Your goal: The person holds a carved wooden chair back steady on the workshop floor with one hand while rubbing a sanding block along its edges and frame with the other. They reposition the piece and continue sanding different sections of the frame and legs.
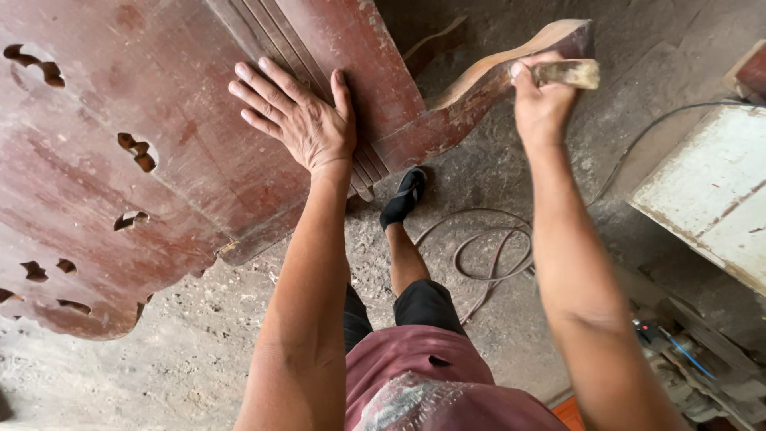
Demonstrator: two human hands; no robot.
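I'm pressing my left hand [299, 120] flat, fingers spread wide, on the worn dark-red carved wooden furniture panel [152, 160] w/ cut-out holes, just beside its grooved strip. My right hand [542, 100] is closed around a folded tan piece of sandpaper [568, 73], holding it vs. the panel's curved scalloped edge up & right of the left hand. Below & btwn both arms, a grey coiled hose [487, 251] is lying on the dusty concrete floor [183, 359]; a chipped white board [710, 199] is sitting right of my right arm.
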